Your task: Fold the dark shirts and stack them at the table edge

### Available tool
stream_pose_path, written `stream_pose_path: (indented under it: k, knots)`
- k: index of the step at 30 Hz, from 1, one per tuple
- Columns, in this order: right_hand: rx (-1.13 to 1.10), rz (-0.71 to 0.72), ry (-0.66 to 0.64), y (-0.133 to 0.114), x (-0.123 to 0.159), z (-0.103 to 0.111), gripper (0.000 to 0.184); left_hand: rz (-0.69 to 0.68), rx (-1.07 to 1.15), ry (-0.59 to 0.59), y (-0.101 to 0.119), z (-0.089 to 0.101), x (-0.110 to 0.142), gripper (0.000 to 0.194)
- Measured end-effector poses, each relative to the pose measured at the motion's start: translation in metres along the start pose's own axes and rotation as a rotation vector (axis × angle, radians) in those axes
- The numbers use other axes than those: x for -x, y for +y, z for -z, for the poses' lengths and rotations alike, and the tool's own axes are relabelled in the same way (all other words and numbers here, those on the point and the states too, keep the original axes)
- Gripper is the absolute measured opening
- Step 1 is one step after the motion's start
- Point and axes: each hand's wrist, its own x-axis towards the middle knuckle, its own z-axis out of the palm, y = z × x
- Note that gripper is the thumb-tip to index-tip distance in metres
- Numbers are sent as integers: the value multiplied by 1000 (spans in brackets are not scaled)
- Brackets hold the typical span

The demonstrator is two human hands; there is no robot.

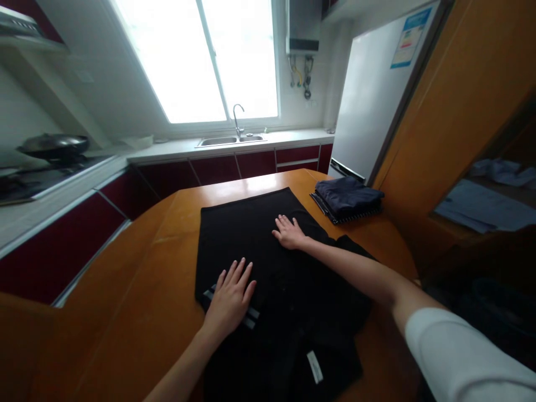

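A black shirt [268,245] lies spread out on the wooden table [146,290], its lower part nearer to me. My left hand [229,298] rests flat on it with fingers stretched, over some grey stripes [251,318] that it partly covers. Farther out, my right hand [288,231] also lies flat on the cloth, fingers spread. A white label [315,367] shows on the near part of the shirt. Neither hand grips the fabric.
Folded dark clothes [347,195] are stacked at the table's right far side. Beyond the table run a counter with a sink [230,140] and a stove with a wok [54,146] on the left. A fridge [377,95] stands at right.
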Motion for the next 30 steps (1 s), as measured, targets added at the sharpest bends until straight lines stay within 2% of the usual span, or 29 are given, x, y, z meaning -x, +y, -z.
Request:
stream_pose_path:
  k: [3,6,8,11,14,17,22,26,30]
  knots:
    - [3,-197,27,32,-23,13,68,3,9,-20,1,3,1,54]
    - [5,-267,57,58,-35,25,68,-3,21,-22,1,4,1,54]
    - [4,-283,67,67,-40,30,68,-7,31,-15,0,3,2,54]
    - [3,-288,89,63,-44,33,69,-14,46,2,0,2,3,55]
    - [1,-244,121,40,-38,32,68,-16,53,25,1,1,2,54]
    - [-48,-106,98,6,-13,26,65,-14,46,31,2,2,2,52]
    - [-169,59,3,-36,63,18,63,-7,31,17,5,5,1,52]
    - [-253,87,-23,-44,119,15,61,-19,21,15,4,3,0,53]
    - [-382,71,-51,-35,145,8,56,-23,30,25,3,1,-1,54]
